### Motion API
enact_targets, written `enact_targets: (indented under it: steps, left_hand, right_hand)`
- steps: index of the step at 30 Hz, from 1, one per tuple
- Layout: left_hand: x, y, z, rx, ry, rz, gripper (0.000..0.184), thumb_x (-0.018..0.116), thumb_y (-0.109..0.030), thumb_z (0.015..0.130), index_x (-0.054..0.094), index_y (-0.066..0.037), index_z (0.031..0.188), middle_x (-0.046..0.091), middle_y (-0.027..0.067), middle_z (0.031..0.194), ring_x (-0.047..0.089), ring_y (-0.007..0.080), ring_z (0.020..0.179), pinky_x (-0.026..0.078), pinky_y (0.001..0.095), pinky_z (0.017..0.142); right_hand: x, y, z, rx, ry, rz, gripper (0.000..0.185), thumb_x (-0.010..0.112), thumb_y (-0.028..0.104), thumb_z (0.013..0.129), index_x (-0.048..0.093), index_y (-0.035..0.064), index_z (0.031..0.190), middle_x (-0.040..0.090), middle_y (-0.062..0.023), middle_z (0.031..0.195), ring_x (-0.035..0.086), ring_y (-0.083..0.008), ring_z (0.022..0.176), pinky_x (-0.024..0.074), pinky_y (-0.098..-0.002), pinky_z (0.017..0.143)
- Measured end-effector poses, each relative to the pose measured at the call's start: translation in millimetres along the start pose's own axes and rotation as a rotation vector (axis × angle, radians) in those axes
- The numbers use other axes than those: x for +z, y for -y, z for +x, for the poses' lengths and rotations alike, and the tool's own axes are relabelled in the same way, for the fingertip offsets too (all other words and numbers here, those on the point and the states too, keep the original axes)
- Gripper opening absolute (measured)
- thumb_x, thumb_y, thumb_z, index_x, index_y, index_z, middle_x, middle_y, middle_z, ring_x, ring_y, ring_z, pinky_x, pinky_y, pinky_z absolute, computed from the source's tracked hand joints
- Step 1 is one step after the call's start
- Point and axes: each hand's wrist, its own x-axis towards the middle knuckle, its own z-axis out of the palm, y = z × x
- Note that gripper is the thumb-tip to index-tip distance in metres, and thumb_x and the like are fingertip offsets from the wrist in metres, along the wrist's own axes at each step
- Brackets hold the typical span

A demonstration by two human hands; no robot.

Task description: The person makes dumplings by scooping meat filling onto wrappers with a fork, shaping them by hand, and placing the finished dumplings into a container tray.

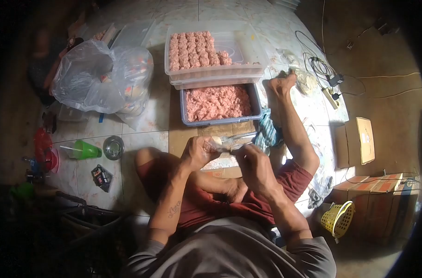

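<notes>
In front of my lap, my left hand (200,152) is closed round a small pale piece (216,140), with clear film about it. My right hand (252,160) pinches at the same spot, its fingertips meeting the left ones; what it holds is too small to name. Just beyond both hands is a blue-rimmed tub (187,121) filled with pink minced meat (218,103). Behind the tub, stacked clear trays (248,72) hold rows of pink meat portions (191,48). Some shiny utensils (239,136) lie beside a blue checked cloth (268,132).
Plastic bags (83,76) lie at the left, near another person (41,60). Also left are a green cup (87,150), a glass dish (113,148) and a black packet (101,177). Cables (320,65), cardboard boxes (373,197) and a yellow basket (336,217) are at the right.
</notes>
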Motion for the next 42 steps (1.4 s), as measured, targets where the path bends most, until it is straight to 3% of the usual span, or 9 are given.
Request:
enact_targets:
  steps: [8, 9, 15, 17, 22, 29, 37, 39, 42]
  left_hand:
    - [3, -51, 15, -0.182, -0.035, -0.695, 0.026, 0.085, -0.002, 0.079, 0.064, -0.002, 0.093, 0.068, 0.0025, 0.085, 0.062, 0.0098, 0.076, 0.052, 0.0269, 0.072]
    - [-7, -61, 21, -0.122, 0.026, 0.039, 0.023, 0.082, -0.002, 0.081, 0.066, -0.001, 0.097, 0.071, 0.0064, 0.085, 0.066, 0.0138, 0.077, 0.054, 0.0279, 0.075]
    - [-25, -46, 0, -0.001, -0.025, -0.403, 0.025, 0.084, -0.011, 0.079, 0.066, -0.001, 0.093, 0.07, 0.011, 0.084, 0.067, 0.0155, 0.079, 0.052, 0.0319, 0.07]
    - [-18, -42, 4, 0.011, 0.044, -0.088, 0.025, 0.084, -0.005, 0.076, 0.066, -0.002, 0.093, 0.068, 0.0059, 0.078, 0.063, 0.016, 0.071, 0.052, 0.0306, 0.066]
    - [-22, -11, -20, -0.153, -0.168, -0.441, 0.059, 0.094, -0.016, 0.07, 0.067, 0.003, 0.118, 0.073, 0.0039, 0.097, 0.068, 0.0153, 0.086, 0.055, 0.0311, 0.078]
    - [10, 25, -32, -0.194, -0.123, -0.265, 0.035, 0.091, -0.012, 0.073, 0.07, -0.002, 0.099, 0.065, -0.0009, 0.086, 0.055, 0.0105, 0.077, 0.049, 0.0272, 0.075]
    - [12, 41, -32, -0.322, -0.017, -0.182, 0.047, 0.092, -0.015, 0.071, 0.071, -0.002, 0.111, 0.067, -0.0013, 0.085, 0.056, 0.009, 0.076, 0.051, 0.0275, 0.074]
    - [16, 38, -29, -0.295, -0.115, -0.28, 0.044, 0.096, -0.023, 0.067, 0.066, -0.003, 0.092, 0.062, 0.0021, 0.075, 0.054, 0.0132, 0.068, 0.051, 0.0309, 0.068]
    - [4, 19, -28, -0.112, -0.206, -0.315, 0.041, 0.09, -0.008, 0.073, 0.066, 0.002, 0.104, 0.067, 0.0014, 0.085, 0.062, 0.0104, 0.078, 0.052, 0.0239, 0.069]
  right_hand:
    - [3, -1, -9, -0.031, -0.166, 0.08, 0.015, 0.059, -0.006, 0.091, 0.066, -0.0035, 0.103, 0.062, -0.02, 0.089, 0.062, -0.0385, 0.081, 0.0501, -0.0445, 0.073]
    - [11, -7, -10, -0.116, -0.081, 0.074, 0.014, 0.059, -0.007, 0.09, 0.065, -0.0035, 0.103, 0.062, -0.0197, 0.088, 0.062, -0.0382, 0.078, 0.0499, -0.0444, 0.071]
    - [0, 3, -13, 0.116, -0.257, 0.158, 0.013, 0.058, -0.003, 0.092, 0.065, -0.0047, 0.103, 0.061, -0.0224, 0.085, 0.061, -0.041, 0.079, 0.0497, -0.0441, 0.071]
    - [14, -11, -1, -0.089, 0.057, 0.114, 0.011, 0.058, -0.003, 0.092, 0.064, -0.0046, 0.101, 0.061, -0.0224, 0.085, 0.062, -0.0405, 0.08, 0.05, -0.0443, 0.071]
    - [4, -15, 58, -0.296, -0.103, -0.141, 0.01, 0.061, 0.0, 0.088, 0.063, -0.0006, 0.098, 0.064, -0.0226, 0.092, 0.064, -0.0432, 0.085, 0.052, -0.0484, 0.072]
    - [86, -77, 171, -0.335, 0.07, -0.63, 0.01, 0.051, 0.012, 0.09, 0.059, 0.0047, 0.089, 0.066, -0.0196, 0.087, 0.067, -0.0402, 0.074, 0.0534, -0.0504, 0.064]
    - [130, -98, 194, -0.402, 0.054, -0.578, 0.009, 0.052, 0.01, 0.087, 0.06, 0.0057, 0.085, 0.063, -0.0188, 0.08, 0.067, -0.0379, 0.073, 0.0533, -0.0481, 0.061]
    - [119, -101, 188, -0.58, -0.034, -0.415, 0.007, 0.054, 0.006, 0.086, 0.06, 0.0045, 0.084, 0.064, -0.0196, 0.081, 0.067, -0.0377, 0.074, 0.053, -0.0482, 0.062]
    - [77, -82, 175, -0.351, 0.132, -0.387, 0.009, 0.057, 0.008, 0.086, 0.063, 0.0017, 0.087, 0.065, -0.0209, 0.084, 0.066, -0.0404, 0.077, 0.0531, -0.0476, 0.067]
